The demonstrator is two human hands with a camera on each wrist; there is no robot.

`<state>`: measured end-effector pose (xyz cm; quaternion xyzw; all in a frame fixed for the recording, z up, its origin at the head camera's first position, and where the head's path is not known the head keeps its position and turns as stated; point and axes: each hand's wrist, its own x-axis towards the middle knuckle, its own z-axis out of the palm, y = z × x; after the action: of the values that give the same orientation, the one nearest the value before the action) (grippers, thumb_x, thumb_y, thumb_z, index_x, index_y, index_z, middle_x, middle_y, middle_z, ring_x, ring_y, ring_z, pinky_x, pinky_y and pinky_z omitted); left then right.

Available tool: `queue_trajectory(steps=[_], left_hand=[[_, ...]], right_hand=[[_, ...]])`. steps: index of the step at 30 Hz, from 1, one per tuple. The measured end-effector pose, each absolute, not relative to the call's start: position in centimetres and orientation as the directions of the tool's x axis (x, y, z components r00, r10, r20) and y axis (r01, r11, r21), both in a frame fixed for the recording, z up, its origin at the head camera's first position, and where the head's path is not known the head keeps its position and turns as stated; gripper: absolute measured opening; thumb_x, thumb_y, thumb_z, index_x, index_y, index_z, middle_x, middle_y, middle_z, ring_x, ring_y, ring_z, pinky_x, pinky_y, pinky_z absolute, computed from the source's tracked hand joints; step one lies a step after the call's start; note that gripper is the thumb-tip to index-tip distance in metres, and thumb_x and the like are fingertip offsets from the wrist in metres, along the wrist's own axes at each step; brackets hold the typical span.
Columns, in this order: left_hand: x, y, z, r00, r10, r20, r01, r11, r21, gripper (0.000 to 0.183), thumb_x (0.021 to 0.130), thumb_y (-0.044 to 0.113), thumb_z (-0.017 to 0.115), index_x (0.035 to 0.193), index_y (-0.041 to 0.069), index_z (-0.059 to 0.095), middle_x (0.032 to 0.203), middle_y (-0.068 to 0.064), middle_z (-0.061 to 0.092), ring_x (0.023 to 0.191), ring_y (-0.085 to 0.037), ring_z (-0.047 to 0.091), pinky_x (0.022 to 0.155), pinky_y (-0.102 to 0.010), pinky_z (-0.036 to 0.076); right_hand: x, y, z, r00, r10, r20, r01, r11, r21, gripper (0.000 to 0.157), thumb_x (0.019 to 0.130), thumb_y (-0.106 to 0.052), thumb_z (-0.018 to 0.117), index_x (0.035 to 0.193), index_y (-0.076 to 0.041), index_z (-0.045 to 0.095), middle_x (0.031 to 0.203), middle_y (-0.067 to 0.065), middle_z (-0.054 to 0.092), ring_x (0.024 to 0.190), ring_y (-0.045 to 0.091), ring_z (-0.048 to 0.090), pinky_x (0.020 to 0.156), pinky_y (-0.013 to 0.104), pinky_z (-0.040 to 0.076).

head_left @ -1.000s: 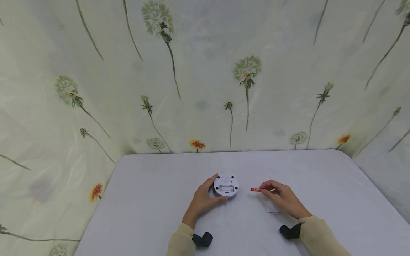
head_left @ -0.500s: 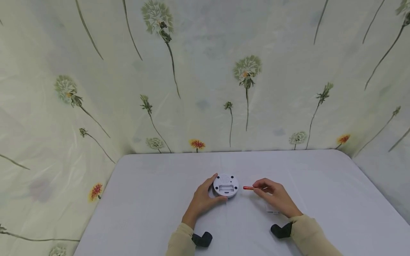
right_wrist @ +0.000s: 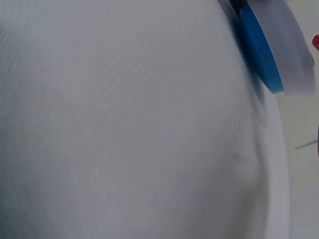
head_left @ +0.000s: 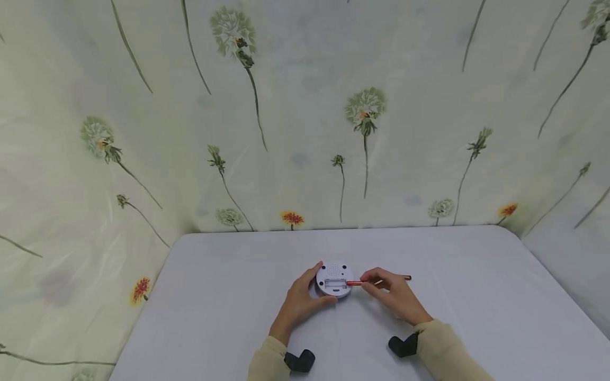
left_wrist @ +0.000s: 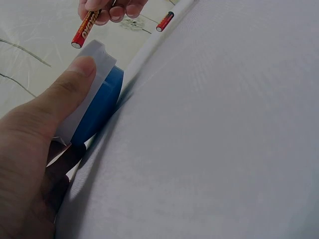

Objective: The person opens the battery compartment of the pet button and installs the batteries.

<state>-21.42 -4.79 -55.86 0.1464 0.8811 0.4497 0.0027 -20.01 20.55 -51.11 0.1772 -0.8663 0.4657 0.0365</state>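
A round white device (head_left: 334, 271) lies with its battery compartment facing up; dark feet and a patch of small holes show around it. Its lower part is blue (left_wrist: 103, 107) in the left wrist view. My left hand (head_left: 300, 301) grips its left side, thumb (left_wrist: 75, 79) on the near edge and fingers around the far one. In my right hand (head_left: 393, 295), thumb and fingertips pinch a red battery (left_wrist: 85, 30), its end over the right side of the compartment. The right wrist view catches the device (right_wrist: 284, 47) at its upper right corner.
A second red battery (left_wrist: 165, 21) lies on the white-covered table (head_left: 229, 307), just past my right hand. Dark wrist mounts (head_left: 300, 361) sit below both hands. Behind the table hangs a flower-printed cloth (head_left: 305, 116).
My right hand has moved left with the battery, from apart from the device to its compartment. The second battery has come into view behind it, while the small white piece beneath is now hidden.
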Motion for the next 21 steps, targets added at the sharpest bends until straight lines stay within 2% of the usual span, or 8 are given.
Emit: queue_trajectory(steps=[4, 9, 12, 21], left_hand=[[-21.5, -4.8, -55.8, -0.957, 0.265, 0.117, 0.25, 0.551, 0.796, 0.094, 0.067, 0.064, 0.071, 0.146, 0.039, 0.027, 0.149, 0.011, 0.038, 0.139, -0.012, 0.035, 0.113, -0.038, 0.035], [-21.4, -4.8, -55.8, -0.957, 0.262, 0.128, 0.257, 0.551, 0.794, 0.094, 0.067, 0.064, 0.071, 0.146, 0.039, 0.028, 0.149, 0.009, 0.039, 0.139, -0.013, 0.037, 0.112, -0.039, 0.036], [-21.4, -4.8, -55.8, -0.957, 0.26, 0.128, 0.256, 0.55, 0.795, 0.094, 0.067, 0.064, 0.071, 0.146, 0.039, 0.028, 0.149, 0.009, 0.039, 0.138, -0.014, 0.037, 0.112, -0.04, 0.036], [-21.6, -4.8, -55.7, -0.96, 0.253, 0.12, 0.246, 0.555, 0.795, 0.095, 0.066, 0.064, 0.072, 0.146, 0.041, 0.027, 0.149, 0.011, 0.039, 0.138, -0.012, 0.037, 0.112, -0.039, 0.036]], right_hand=[[-20.0, 19.5, -50.8, -0.934, -0.272, 0.233, -0.345, 0.513, -0.786, 0.019, 0.089, -0.02, 0.066, 0.105, -0.011, 0.066, 0.099, -0.003, 0.067, 0.086, 0.007, 0.061, 0.075, 0.022, 0.054], [-20.8, 19.0, -52.0, -0.926, -0.271, 0.262, -0.368, 0.507, -0.779, 0.019, 0.088, -0.031, 0.066, 0.103, -0.019, 0.066, 0.1, -0.01, 0.066, 0.088, 0.004, 0.06, 0.075, 0.021, 0.054], [-20.8, 18.7, -52.0, -0.928, -0.266, 0.261, -0.367, 0.523, -0.769, 0.02, 0.088, -0.033, 0.065, 0.102, -0.019, 0.065, 0.098, -0.01, 0.066, 0.086, 0.004, 0.06, 0.074, 0.021, 0.054], [-21.0, 18.1, -51.7, -0.921, -0.265, 0.285, -0.387, 0.545, -0.744, 0.016, 0.089, -0.027, 0.066, 0.101, -0.018, 0.066, 0.097, -0.011, 0.066, 0.084, 0.002, 0.06, 0.072, 0.021, 0.054]])
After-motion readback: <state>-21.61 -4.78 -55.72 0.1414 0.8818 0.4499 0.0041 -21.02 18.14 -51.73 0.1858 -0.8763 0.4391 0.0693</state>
